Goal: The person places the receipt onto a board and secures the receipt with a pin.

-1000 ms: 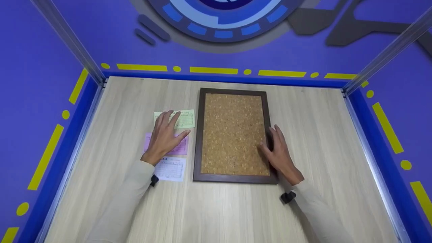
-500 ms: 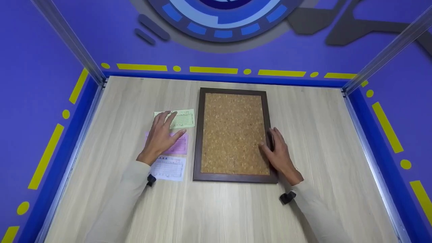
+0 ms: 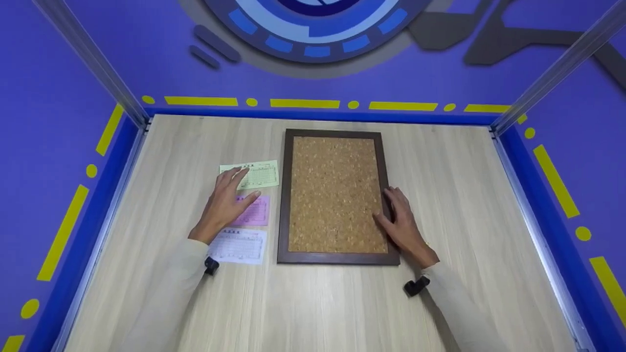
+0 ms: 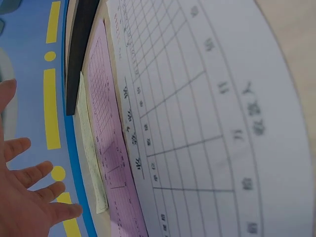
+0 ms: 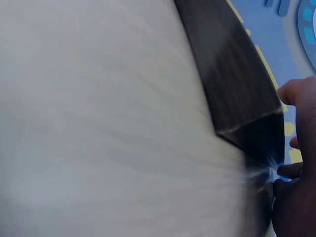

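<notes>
A cork board [image 3: 337,195] in a dark brown frame lies flat on the table. My right hand [image 3: 407,227] holds its right edge, thumb over the frame and fingers along the outer side; the right wrist view shows the frame's corner [image 5: 237,84] beside the fingers. Left of the board lie three printed paper slips in a column: green [image 3: 261,174], pink [image 3: 255,211] and white [image 3: 239,247]. Above them is my left hand [image 3: 220,205], fingers spread and holding nothing, partly covering the green and pink ones. In the left wrist view, its fingers appear apart from the slips.
The light wood table [image 3: 323,308] is bounded by blue panels [image 3: 313,80] with yellow marks at the back and sides. Metal posts [image 3: 95,58] stand at the back corners. A small black device sits on each wrist.
My left hand has drawn back to the lower left, uncovering more of the pink and white slips. The right hand stays at the board's edge. The head view has shifted slightly.
</notes>
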`<act>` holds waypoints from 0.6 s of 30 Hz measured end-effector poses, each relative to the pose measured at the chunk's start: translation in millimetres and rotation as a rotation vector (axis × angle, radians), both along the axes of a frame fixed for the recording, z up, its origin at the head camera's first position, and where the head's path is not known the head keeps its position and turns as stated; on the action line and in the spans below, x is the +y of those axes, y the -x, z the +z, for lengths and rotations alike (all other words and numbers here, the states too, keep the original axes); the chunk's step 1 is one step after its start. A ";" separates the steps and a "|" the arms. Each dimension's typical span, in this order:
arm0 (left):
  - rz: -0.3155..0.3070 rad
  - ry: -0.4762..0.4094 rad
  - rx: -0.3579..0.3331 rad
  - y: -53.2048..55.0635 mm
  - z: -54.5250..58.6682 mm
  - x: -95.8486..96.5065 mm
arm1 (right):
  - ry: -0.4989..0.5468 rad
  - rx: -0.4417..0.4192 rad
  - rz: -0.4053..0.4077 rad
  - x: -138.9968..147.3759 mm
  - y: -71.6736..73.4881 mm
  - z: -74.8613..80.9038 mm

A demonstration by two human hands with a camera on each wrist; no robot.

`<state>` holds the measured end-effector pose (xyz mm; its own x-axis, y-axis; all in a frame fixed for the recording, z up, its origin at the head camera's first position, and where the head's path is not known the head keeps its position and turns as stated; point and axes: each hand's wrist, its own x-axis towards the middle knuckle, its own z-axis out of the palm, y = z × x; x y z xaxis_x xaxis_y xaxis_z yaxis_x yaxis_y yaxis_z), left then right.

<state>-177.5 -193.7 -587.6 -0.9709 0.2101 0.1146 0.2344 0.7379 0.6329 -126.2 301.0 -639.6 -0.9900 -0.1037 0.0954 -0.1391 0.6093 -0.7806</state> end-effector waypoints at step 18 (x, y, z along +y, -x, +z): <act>-0.030 -0.085 -0.061 -2.1 -2.7 -17.8 | -0.012 0.112 0.052 15.1 4.6 -5.1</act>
